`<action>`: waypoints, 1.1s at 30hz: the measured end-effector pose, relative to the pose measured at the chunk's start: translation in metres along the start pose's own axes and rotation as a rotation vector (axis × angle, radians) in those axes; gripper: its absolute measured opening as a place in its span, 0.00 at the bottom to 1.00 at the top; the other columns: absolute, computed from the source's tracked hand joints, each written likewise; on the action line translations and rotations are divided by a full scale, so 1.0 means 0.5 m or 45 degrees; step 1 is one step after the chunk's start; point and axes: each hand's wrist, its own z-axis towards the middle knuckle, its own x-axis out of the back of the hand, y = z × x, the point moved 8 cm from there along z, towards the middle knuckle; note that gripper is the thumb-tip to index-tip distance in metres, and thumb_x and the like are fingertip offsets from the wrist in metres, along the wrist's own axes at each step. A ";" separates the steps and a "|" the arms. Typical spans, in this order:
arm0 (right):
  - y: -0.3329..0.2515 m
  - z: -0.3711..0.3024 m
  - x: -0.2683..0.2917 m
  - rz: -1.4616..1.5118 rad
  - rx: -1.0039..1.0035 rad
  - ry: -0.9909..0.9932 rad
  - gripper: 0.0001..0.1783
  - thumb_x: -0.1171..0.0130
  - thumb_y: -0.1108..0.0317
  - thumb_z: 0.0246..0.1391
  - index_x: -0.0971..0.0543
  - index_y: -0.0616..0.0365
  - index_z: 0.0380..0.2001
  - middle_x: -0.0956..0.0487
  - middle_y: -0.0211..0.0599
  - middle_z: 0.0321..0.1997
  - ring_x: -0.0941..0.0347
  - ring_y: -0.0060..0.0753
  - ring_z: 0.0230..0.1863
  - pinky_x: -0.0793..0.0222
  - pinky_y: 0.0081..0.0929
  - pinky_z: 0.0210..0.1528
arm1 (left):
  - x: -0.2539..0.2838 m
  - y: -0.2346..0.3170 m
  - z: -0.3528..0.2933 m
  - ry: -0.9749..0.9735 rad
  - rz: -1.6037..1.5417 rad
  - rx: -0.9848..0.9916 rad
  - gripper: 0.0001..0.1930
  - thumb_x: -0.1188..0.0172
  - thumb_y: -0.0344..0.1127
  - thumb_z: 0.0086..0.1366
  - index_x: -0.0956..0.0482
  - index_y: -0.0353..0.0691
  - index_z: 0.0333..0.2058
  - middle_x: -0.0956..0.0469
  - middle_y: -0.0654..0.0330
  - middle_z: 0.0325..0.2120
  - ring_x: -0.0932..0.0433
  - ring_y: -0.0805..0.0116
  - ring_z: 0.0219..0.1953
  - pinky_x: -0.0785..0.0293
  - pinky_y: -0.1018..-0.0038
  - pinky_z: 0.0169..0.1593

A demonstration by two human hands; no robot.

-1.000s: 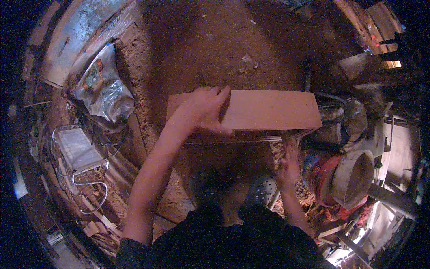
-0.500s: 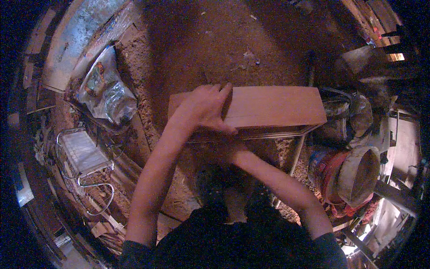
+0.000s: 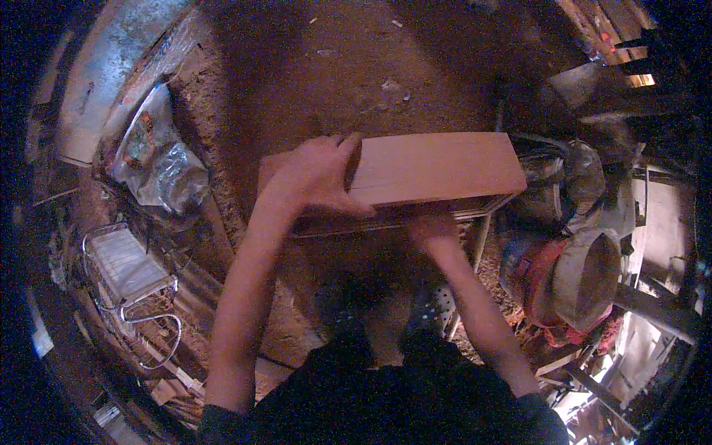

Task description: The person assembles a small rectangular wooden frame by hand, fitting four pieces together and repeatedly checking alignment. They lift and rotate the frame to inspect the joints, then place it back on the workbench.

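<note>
Brown earth floor [image 3: 319,96] ahead of me, dim. Pale scrap [image 3: 393,90] lying on it, small light bit [image 3: 397,23] farther off. My perforated shoe [image 3: 443,302] near me.

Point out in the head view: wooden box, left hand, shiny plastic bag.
Wooden box [image 3: 437,167]: head view, on its upper face.
Left hand [image 3: 317,174]: head view, on its back.
Shiny plastic bag [image 3: 169,172]: head view, on its crumpled side.

Wooden box [image 3: 437,167], one, pale, open on the near side. Left hand [image 3: 315,174], one: I see it gripping across the box's top toward the left end, thumb at the near edge. Right hand [image 3: 434,226], one, at the open side; its fingers I cannot make out. Toward the earthen floor's [image 3: 363,81] left edge: silvery plastic bag [image 3: 170,167], metal-framed piece [image 3: 130,263]. Toward its right edge: round-mouthed container [image 3: 575,282], tipped.
</note>
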 end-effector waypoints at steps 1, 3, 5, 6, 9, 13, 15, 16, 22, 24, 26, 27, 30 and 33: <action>0.073 -0.011 -0.045 0.077 -0.214 -0.234 0.23 0.52 0.52 0.62 0.19 0.54 0.50 0.20 0.50 0.54 0.24 0.52 0.56 0.29 0.50 0.59 | -0.002 -0.005 0.002 -0.017 -0.012 0.007 0.62 0.23 0.67 0.33 0.35 0.29 0.62 0.24 0.36 0.51 0.24 0.37 0.53 0.26 0.53 0.57; 0.170 -0.037 -0.096 0.138 -0.459 -0.460 0.22 0.51 0.52 0.60 0.16 0.54 0.43 0.17 0.50 0.46 0.20 0.53 0.48 0.24 0.50 0.53 | -0.014 -0.015 0.005 -0.113 -0.049 0.044 0.63 0.23 0.68 0.33 0.35 0.28 0.62 0.25 0.36 0.51 0.24 0.37 0.53 0.26 0.54 0.57; 0.201 -0.045 -0.101 0.100 -0.520 -0.442 0.21 0.49 0.52 0.59 0.14 0.53 0.39 0.15 0.49 0.41 0.18 0.55 0.43 0.22 0.49 0.47 | -0.018 -0.018 0.008 -0.154 -0.059 0.055 0.63 0.23 0.68 0.33 0.35 0.28 0.61 0.24 0.36 0.51 0.24 0.37 0.53 0.26 0.54 0.57; 0.185 -0.042 -0.091 0.112 -0.456 -0.379 0.20 0.48 0.52 0.58 0.14 0.54 0.37 0.15 0.49 0.40 0.18 0.55 0.43 0.22 0.48 0.47 | -0.013 -0.015 0.010 -0.115 -0.045 0.036 0.62 0.23 0.68 0.33 0.35 0.29 0.61 0.24 0.36 0.51 0.24 0.37 0.53 0.26 0.54 0.57; 0.097 -0.050 -0.031 0.142 -0.309 -0.241 0.17 0.44 0.55 0.55 0.14 0.56 0.35 0.16 0.51 0.38 0.19 0.54 0.43 0.21 0.47 0.47 | -0.011 -0.014 0.015 -0.128 -0.045 0.029 0.61 0.23 0.67 0.33 0.34 0.30 0.61 0.24 0.37 0.50 0.24 0.37 0.53 0.26 0.53 0.57; -0.030 -0.087 0.067 0.337 -0.282 -0.119 0.18 0.41 0.58 0.54 0.17 0.60 0.41 0.18 0.53 0.40 0.21 0.55 0.48 0.24 0.48 0.52 | -0.010 -0.013 0.007 -0.135 -0.023 0.069 0.60 0.23 0.65 0.34 0.34 0.30 0.61 0.24 0.37 0.49 0.24 0.38 0.52 0.26 0.53 0.57; -0.040 -0.098 0.083 0.521 -0.323 -0.250 0.20 0.41 0.59 0.55 0.19 0.62 0.45 0.19 0.54 0.44 0.22 0.55 0.51 0.25 0.48 0.55 | -0.012 -0.007 -0.004 -0.119 -0.046 0.083 0.60 0.22 0.64 0.34 0.35 0.30 0.61 0.24 0.37 0.49 0.24 0.38 0.52 0.26 0.53 0.57; -0.030 -0.120 0.076 0.620 -0.355 -0.432 0.21 0.41 0.58 0.56 0.20 0.62 0.47 0.19 0.54 0.47 0.23 0.56 0.52 0.26 0.48 0.57 | -0.012 -0.002 -0.010 -0.094 -0.047 0.085 0.59 0.22 0.63 0.34 0.35 0.30 0.61 0.24 0.37 0.49 0.24 0.38 0.52 0.26 0.53 0.57; 0.070 -0.295 0.197 1.219 -0.381 0.477 0.22 0.47 0.60 0.65 0.22 0.66 0.54 0.21 0.52 0.57 0.24 0.48 0.58 0.32 0.39 0.63 | -0.025 0.049 -0.058 0.026 0.006 0.055 0.60 0.21 0.60 0.33 0.37 0.31 0.62 0.26 0.38 0.52 0.26 0.39 0.55 0.28 0.51 0.59; 0.116 -0.378 0.193 1.313 -0.632 0.625 0.23 0.48 0.60 0.66 0.23 0.67 0.55 0.20 0.50 0.56 0.24 0.42 0.58 0.34 0.39 0.63 | -0.046 0.062 -0.075 -0.040 0.057 0.088 0.61 0.21 0.61 0.34 0.37 0.32 0.63 0.27 0.39 0.54 0.27 0.40 0.57 0.29 0.50 0.60; 0.149 -0.439 0.210 1.286 -0.738 0.785 0.24 0.48 0.59 0.66 0.27 0.67 0.58 0.25 0.50 0.60 0.30 0.44 0.61 0.38 0.40 0.66 | -0.064 0.075 -0.100 -0.066 0.131 0.110 0.61 0.22 0.62 0.34 0.38 0.33 0.64 0.29 0.39 0.56 0.30 0.40 0.59 0.33 0.49 0.63; 0.160 -0.454 0.222 1.249 -0.753 0.836 0.25 0.49 0.59 0.66 0.28 0.67 0.59 0.27 0.50 0.61 0.33 0.45 0.63 0.40 0.41 0.67 | -0.070 0.084 -0.115 -0.042 0.172 0.108 0.61 0.22 0.63 0.35 0.38 0.33 0.64 0.31 0.38 0.58 0.31 0.40 0.61 0.35 0.48 0.65; 0.172 -0.419 0.271 1.018 -0.565 0.773 0.28 0.50 0.58 0.67 0.34 0.66 0.63 0.33 0.50 0.66 0.41 0.49 0.67 0.46 0.43 0.70 | -0.074 0.086 -0.128 0.152 0.119 0.077 0.61 0.25 0.65 0.39 0.40 0.34 0.66 0.36 0.37 0.62 0.37 0.39 0.66 0.42 0.48 0.69; 0.156 -0.316 0.309 0.717 -0.263 0.548 0.32 0.51 0.56 0.67 0.40 0.65 0.67 0.40 0.51 0.71 0.49 0.52 0.72 0.52 0.45 0.73 | -0.068 0.078 -0.137 0.401 0.057 0.014 0.58 0.28 0.66 0.45 0.41 0.35 0.67 0.39 0.39 0.66 0.41 0.38 0.69 0.48 0.48 0.72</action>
